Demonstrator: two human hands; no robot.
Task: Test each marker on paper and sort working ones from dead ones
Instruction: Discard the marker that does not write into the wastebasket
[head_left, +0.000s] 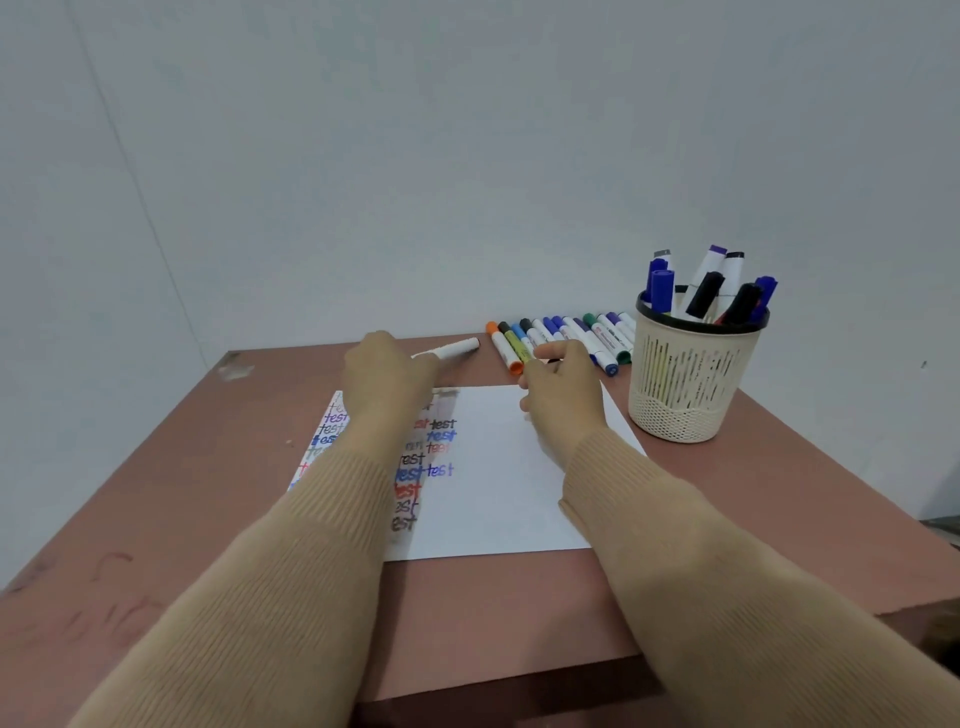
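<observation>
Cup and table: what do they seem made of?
Cup: cream matte plastic, judging by its moulded slots and mesh base. Table: reddish-brown, matte, scuffed, chipped at a corner; perhaps painted or laminated board.

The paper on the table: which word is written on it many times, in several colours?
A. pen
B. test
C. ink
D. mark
B: the paper carries the word "test" again and again, in black, blue and red ink, in columns on its left part.
</observation>
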